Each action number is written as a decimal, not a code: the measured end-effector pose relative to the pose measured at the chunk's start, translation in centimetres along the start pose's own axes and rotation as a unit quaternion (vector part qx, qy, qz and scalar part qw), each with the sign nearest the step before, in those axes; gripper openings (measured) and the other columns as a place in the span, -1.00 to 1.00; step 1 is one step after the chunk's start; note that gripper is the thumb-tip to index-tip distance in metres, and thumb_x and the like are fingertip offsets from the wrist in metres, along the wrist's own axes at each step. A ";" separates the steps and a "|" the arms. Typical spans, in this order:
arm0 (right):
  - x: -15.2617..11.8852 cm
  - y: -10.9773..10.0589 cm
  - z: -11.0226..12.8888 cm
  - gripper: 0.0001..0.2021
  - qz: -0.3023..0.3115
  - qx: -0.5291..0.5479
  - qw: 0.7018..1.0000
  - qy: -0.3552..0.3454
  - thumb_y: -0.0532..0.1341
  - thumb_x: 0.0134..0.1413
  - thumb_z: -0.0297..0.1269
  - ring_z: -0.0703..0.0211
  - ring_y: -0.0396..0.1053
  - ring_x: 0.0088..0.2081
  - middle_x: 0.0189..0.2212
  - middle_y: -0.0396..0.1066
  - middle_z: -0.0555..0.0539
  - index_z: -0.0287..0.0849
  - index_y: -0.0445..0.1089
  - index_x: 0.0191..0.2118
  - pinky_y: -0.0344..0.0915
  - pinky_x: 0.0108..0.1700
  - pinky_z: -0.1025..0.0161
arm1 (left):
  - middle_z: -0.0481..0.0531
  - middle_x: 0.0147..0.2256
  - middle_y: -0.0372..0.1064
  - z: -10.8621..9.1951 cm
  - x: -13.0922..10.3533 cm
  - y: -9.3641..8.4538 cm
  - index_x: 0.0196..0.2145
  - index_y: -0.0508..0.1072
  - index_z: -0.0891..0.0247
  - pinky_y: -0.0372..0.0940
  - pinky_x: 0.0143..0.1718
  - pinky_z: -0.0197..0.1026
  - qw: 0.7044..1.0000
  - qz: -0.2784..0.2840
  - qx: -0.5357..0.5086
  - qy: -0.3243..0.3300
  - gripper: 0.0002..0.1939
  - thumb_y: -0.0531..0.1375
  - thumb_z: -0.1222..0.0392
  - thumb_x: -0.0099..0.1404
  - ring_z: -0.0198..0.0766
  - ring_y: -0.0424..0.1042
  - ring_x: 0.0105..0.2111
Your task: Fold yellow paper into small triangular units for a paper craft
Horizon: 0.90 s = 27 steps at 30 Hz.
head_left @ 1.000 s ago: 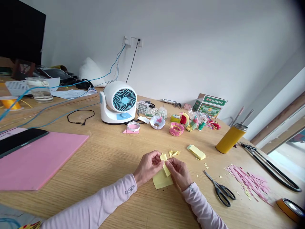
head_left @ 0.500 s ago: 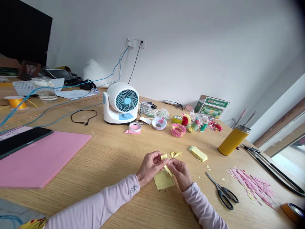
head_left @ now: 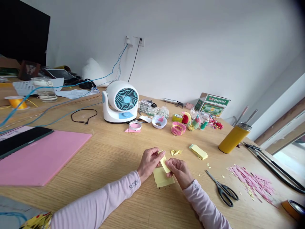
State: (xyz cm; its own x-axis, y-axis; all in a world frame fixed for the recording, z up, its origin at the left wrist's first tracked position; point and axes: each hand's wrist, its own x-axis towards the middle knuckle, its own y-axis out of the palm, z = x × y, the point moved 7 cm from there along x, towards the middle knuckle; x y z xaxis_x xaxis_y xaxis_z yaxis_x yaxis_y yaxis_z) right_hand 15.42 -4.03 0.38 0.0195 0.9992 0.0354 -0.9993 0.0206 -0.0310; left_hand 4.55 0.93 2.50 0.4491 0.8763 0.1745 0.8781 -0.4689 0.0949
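A small yellow strip of paper [head_left: 164,163] is pinched between my two hands above the table. My left hand [head_left: 150,162] grips its upper left end, fingers closed. Its lower right end sits between the thumb and fingers of my right hand [head_left: 179,171]. Beneath them lie larger yellow paper sheets [head_left: 164,180], partly covered by the hands. Just beyond, several folded yellow paper pieces [head_left: 175,152] rest on the wood. A stack of yellow paper slips [head_left: 199,152] lies farther right. Black-handled scissors [head_left: 223,190] lie to the right of my right hand.
Pink paper strips [head_left: 254,183] are heaped at the right, near a yellow tumbler [head_left: 234,138] and a roll of tape [head_left: 294,209]. A white fan [head_left: 121,101] stands behind, beside folded-paper rings [head_left: 178,128]. A pink board [head_left: 59,152] lies left.
The yellow strip now appears flatter and more open between my hands. My right fingers have shifted down to its lower end; my left hand has risen slightly.
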 end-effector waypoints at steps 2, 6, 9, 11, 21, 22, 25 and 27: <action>-0.1 -0.1 0.3 -0.62 -0.012 -0.002 1.000 -0.009 0.24 -0.09 0.07 0.27 0.26 -0.67 -0.72 0.36 0.02 -0.20 0.38 -0.52 0.16 -0.56 0.30 | -0.15 -0.65 0.13 -0.4 -0.1 0.0 -0.57 0.27 0.32 0.11 -0.60 -0.38 1.000 0.001 -0.007 0.000 -0.61 0.12 -0.08 0.17 -0.45 0.15 -0.64; -0.2 -1.1 0.5 -0.62 -0.072 -0.007 0.997 -0.034 0.22 -0.06 0.08 0.26 0.25 -0.66 -0.72 0.37 0.02 -0.19 0.33 -0.53 0.10 -0.57 0.31 | -0.11 -0.59 0.24 -0.3 -0.3 0.8 -0.49 0.31 0.32 0.18 -0.53 -0.35 0.999 0.044 -0.022 -0.015 -0.66 0.17 -0.06 0.13 -0.42 0.24 -0.60; -0.1 -1.4 0.3 -0.61 -0.080 -0.020 0.996 -0.036 0.20 -0.04 0.09 0.25 0.24 -0.65 -0.68 0.36 0.01 -0.19 0.31 -0.52 0.08 -0.58 0.31 | -0.08 -0.59 0.28 0.0 -0.4 1.2 -0.46 0.32 0.34 0.20 -0.49 -0.32 0.998 0.062 -0.011 -0.008 -0.70 0.23 0.01 0.09 -0.39 0.29 -0.58; 0.0 -1.6 0.4 -0.62 -0.083 -0.026 0.995 -0.042 0.21 -0.04 0.06 0.28 0.22 -0.64 -0.66 0.33 0.02 -0.20 0.31 -0.53 0.06 -0.58 0.33 | -0.07 -0.59 0.29 0.2 -0.4 1.2 -0.47 0.32 0.34 0.22 -0.48 -0.31 0.998 0.065 -0.005 -0.004 -0.71 0.22 0.03 0.10 -0.37 0.30 -0.58; 0.1 -4.8 1.2 -0.63 -0.213 0.042 0.972 -0.088 0.25 -0.08 0.01 0.34 0.09 -0.64 -0.71 0.21 0.07 -0.21 0.32 -0.61 0.02 -0.58 0.33 | -0.07 -0.59 0.31 0.8 -1.1 2.7 -0.47 0.33 0.34 0.20 -0.50 -0.32 0.985 0.171 0.018 -0.029 -0.74 0.24 0.07 0.09 -0.38 0.31 -0.59; 0.0 -5.4 1.2 -0.64 -0.230 0.058 0.968 -0.086 0.25 -0.08 0.02 0.34 0.12 -0.64 -0.67 0.26 0.04 -0.22 0.36 -0.55 0.02 -0.59 0.34 | -0.06 -0.58 0.31 1.0 -1.2 2.6 -0.47 0.33 0.34 0.20 -0.50 -0.32 0.985 0.168 0.011 -0.038 -0.73 0.24 0.06 0.08 -0.38 0.31 -0.59; -0.2 -5.4 1.1 -0.63 -0.192 0.053 0.978 -0.060 0.23 -0.06 0.04 0.29 0.26 -0.58 -0.53 0.42 -0.05 -0.23 0.43 -0.36 0.09 -0.57 0.34 | -0.05 -0.56 0.31 0.8 -0.9 2.1 -0.46 0.34 0.35 0.19 -0.50 -0.33 0.990 0.135 -0.017 -0.039 -0.71 0.24 0.03 0.08 -0.39 0.30 -0.58; -0.2 -4.3 1.0 -0.63 -0.122 0.019 0.992 -0.038 0.27 -0.11 0.03 0.22 0.33 -0.54 -0.53 0.44 -0.07 -0.24 0.45 -0.38 0.17 -0.53 0.32 | -0.06 -0.57 0.31 0.6 -0.7 1.7 -0.45 0.35 0.35 0.18 -0.51 -0.34 0.993 0.114 -0.014 -0.034 -0.70 0.22 0.02 0.10 -0.39 0.30 -0.58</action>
State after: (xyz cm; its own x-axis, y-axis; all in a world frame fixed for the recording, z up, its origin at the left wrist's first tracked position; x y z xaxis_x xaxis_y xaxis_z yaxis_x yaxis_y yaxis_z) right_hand 19.71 -4.31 1.50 0.2600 0.9591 0.1121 -0.9656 0.2589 0.0246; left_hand 5.88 -0.42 1.91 0.6472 0.7516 0.1274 0.7475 -0.6585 0.0876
